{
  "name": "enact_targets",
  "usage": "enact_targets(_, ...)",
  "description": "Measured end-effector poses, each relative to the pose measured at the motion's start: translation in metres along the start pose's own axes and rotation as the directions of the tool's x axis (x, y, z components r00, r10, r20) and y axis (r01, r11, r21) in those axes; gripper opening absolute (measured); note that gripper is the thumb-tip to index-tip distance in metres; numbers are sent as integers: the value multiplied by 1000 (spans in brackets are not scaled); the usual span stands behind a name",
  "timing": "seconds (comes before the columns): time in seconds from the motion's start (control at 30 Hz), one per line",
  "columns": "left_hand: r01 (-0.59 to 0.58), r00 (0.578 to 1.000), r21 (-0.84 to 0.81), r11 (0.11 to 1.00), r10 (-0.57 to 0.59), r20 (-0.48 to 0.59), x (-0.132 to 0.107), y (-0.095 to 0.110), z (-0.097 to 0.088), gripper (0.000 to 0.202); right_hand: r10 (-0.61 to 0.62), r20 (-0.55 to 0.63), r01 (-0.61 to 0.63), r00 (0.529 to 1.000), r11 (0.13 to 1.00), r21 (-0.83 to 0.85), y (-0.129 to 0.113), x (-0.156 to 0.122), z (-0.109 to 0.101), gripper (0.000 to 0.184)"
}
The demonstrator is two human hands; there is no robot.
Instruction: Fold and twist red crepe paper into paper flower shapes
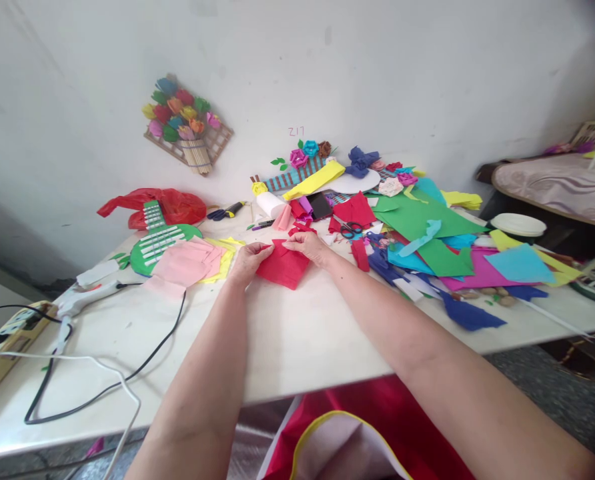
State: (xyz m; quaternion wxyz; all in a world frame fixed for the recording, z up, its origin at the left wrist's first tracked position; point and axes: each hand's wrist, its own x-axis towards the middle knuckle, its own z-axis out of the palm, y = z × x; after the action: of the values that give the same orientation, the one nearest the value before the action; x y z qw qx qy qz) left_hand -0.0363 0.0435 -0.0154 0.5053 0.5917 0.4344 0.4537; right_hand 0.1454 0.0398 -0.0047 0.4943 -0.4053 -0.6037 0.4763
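Observation:
Between my hands a piece of red crepe paper (283, 268) is held just above the white table, one corner pointing toward me. My left hand (249, 261) pinches its upper left edge. The fingers of my right hand (307, 247) close on its upper right edge, where the paper looks folded. To the left of my left hand lie pink paper sheets (187, 261) over yellow paper (229, 257). Past my right hand are black-handled scissors (348, 229), red paper (356, 211) and a small red strip (360, 255).
A hot glue gun (85, 299) and its black cable lie at the left, near a power strip (15, 337). Coloured paper sheets (442, 233) pile up on the right. Yellow-black pliers (227, 211) and a red plastic bag (177, 208) sit toward the wall.

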Motion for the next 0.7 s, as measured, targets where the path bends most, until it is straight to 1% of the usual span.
enact_targets(0.07, 7, 1000, -25, 1000, -7, 9, 0, 1, 1, 37, 7, -4, -7, 1000, 1000, -14, -1, -1, 0, 28)
enact_targets(0.17, 48, 999, -81, 996, -46, 21, -1, 4, 2, 33, 31, -19, -32, 999, 998, -56, 1, 1, -1, 28)
enact_targets(0.23, 65, 998, -95, 993, -64, 19, -2, 5, 2, 31, 40, -19, -41, 999, 998, -51, 4, 2, -2, 28)
enact_targets(0.3, 66, 998, -70, 995, -65, 23, -3, 6, 1, 30, 40, -4, -41, 999, 999, -33, 5, 3, -1, 29)
enact_targets(0.4, 54, 998, 9, 998, -55, 43, -3, 6, 0, 29, 49, 34, -49, 998, 999, -11, 4, 1, 0, 29)
enact_targets(0.47, 37, 998, 36, 999, -39, 46, -3, 5, 0, 28, 48, 36, -48, 998, 999, 7, 4, 0, 0, 31)
enact_targets(0.63, 0, 1000, 23, 1000, -1, 22, 1, 1, 0, 28, 41, 51, -47, 998, 989, 143, 4, 0, -2, 34)
enact_targets(0.7, -4, 1000, 15, 1000, 4, 7, 1, 1, 0, 29, 46, 48, -52, 998, 989, 137, 4, 0, -2, 32)
